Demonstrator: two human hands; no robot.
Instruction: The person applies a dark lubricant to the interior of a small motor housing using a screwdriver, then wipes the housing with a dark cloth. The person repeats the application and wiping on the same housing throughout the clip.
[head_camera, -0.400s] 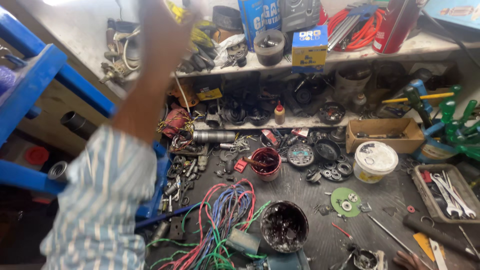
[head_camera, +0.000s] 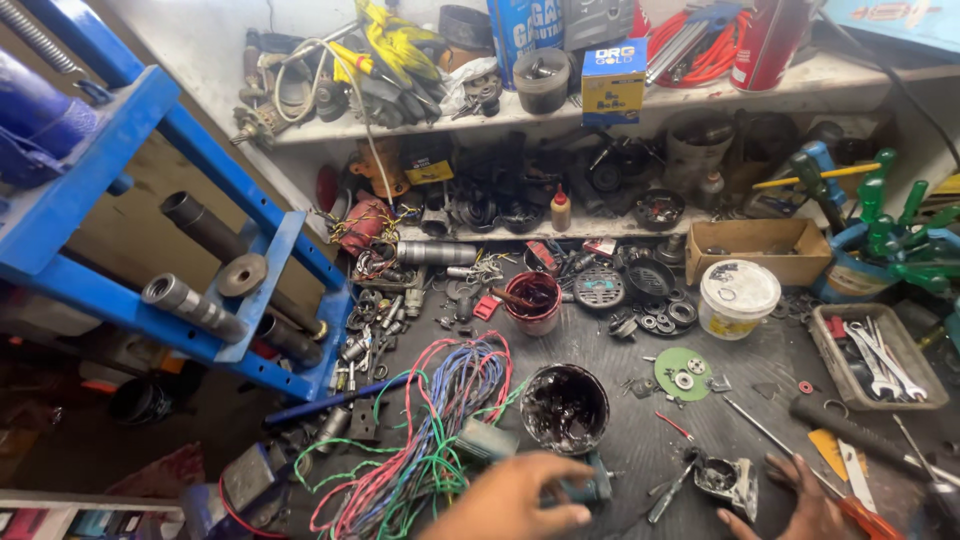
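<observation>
Head view, looking down on a crowded workbench. The left hand (head_camera: 515, 500) comes in low at the bottom edge, fingers curled over a teal-grey power tool (head_camera: 540, 470) lying on the dark mat; it looks like a grasp, though the palm hides the contact. The right hand (head_camera: 800, 500) rests at the bottom right, fingers spread and loose, holding nothing, fingertips touching or just short of a small grey metal housing (head_camera: 730, 480) to its left.

Risk, as I judge it: just beyond the left hand's knuckles stands an open black tub (head_camera: 565, 408) of dark grease, very near the tool. Lift carelessly and the tool or wrist could tip it or smear through it. To the left of that hand sprawls a tangle of coloured wires (head_camera: 430, 440) lying against the tool; they could snag and drag along.

Containers now. Farther beyond the left hand, a red pot (head_camera: 532, 303) holds dark grease with a stick standing in it. Beyond the right hand, a white lidded tub (head_camera: 738, 298), contents unseen. To that hand's right, a grey tray (head_camera: 880, 355) of spanners; beyond it, a cardboard box (head_camera: 758, 250), contents unclear.
</observation>
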